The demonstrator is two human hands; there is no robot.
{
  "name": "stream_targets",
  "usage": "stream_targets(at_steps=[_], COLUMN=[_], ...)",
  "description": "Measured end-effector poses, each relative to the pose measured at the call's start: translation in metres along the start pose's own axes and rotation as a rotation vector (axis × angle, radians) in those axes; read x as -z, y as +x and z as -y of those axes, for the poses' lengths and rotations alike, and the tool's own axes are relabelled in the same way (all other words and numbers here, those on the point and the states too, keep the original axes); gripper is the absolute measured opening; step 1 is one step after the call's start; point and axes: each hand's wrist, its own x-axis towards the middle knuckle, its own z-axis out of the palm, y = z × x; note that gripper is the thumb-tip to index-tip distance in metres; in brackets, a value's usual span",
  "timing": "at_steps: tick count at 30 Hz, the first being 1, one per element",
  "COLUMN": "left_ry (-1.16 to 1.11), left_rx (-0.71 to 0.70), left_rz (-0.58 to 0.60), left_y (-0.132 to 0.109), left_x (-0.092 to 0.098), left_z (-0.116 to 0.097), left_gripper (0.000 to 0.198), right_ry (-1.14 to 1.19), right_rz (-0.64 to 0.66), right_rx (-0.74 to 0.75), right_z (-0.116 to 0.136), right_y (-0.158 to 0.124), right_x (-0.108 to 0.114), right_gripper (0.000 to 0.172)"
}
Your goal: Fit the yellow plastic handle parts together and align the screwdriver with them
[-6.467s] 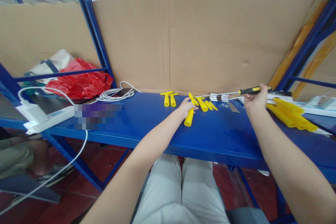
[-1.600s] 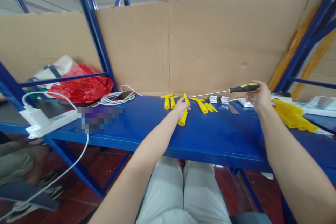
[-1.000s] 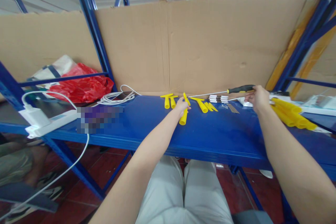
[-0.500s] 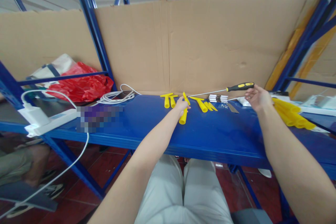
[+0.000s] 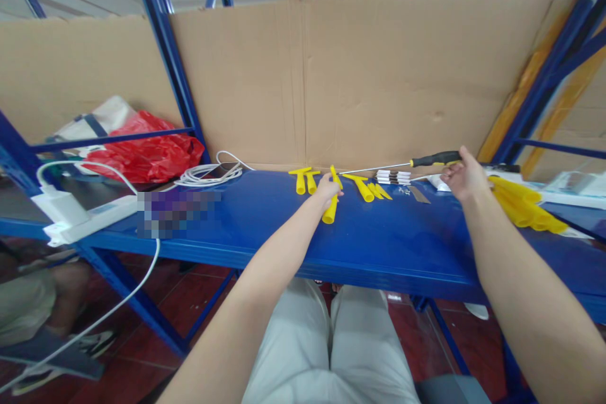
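My left hand (image 5: 327, 189) is closed round a yellow T-shaped piece (image 5: 330, 211) at the middle of the blue shelf. A long screwdriver (image 5: 435, 158) with a black and yellow handle lies level in the air, its shaft pointing left and its tip at the head of that piece. My right hand (image 5: 463, 175) holds the handle's right end between the fingers. Two more yellow T-shaped pieces (image 5: 300, 183) stand left of my left hand. Another yellow T-shaped piece (image 5: 363, 189) and small yellow pieces (image 5: 379, 191) lie to its right.
White-and-dark small packs (image 5: 392, 177), a flat metal plate (image 5: 419, 194) and a bundle of yellow parts (image 5: 521, 203) lie right. Left are a power strip (image 5: 101, 214), coiled white cable (image 5: 208, 175) and red bag (image 5: 146, 148). Another person's leg (image 5: 66, 290) shows lower left.
The screwdriver's handle has turned about its length, and the fingers of my right hand have shifted on its end. My left hand and the yellow piece stay in place.
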Motion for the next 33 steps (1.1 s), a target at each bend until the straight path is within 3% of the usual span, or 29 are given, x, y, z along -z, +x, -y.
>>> stream_targets(at_steps=[13,27,33], left_ry=[0.014,0.019,0.008], left_rx=[-0.002,-0.005,-0.003], left_rz=[0.000,0.020,0.004], left_y=[-0.0004,-0.0008,-0.0038], left_x=[0.0001,-0.0001,-0.0003], left_z=[0.0007,0.0003,-0.0004], left_gripper=[0.069,0.068,0.069], right_ry=[0.037,0.069,0.147], right_rz=[0.113,0.099,0.092], right_rx=[0.027,-0.016,-0.037], right_z=[-0.0013,-0.0004,-0.0007], right_y=[0.0029,0.0016,0.0020], right_x=[0.0033,0.0029,0.0053], right_gripper=[0.037,0.028,0.034])
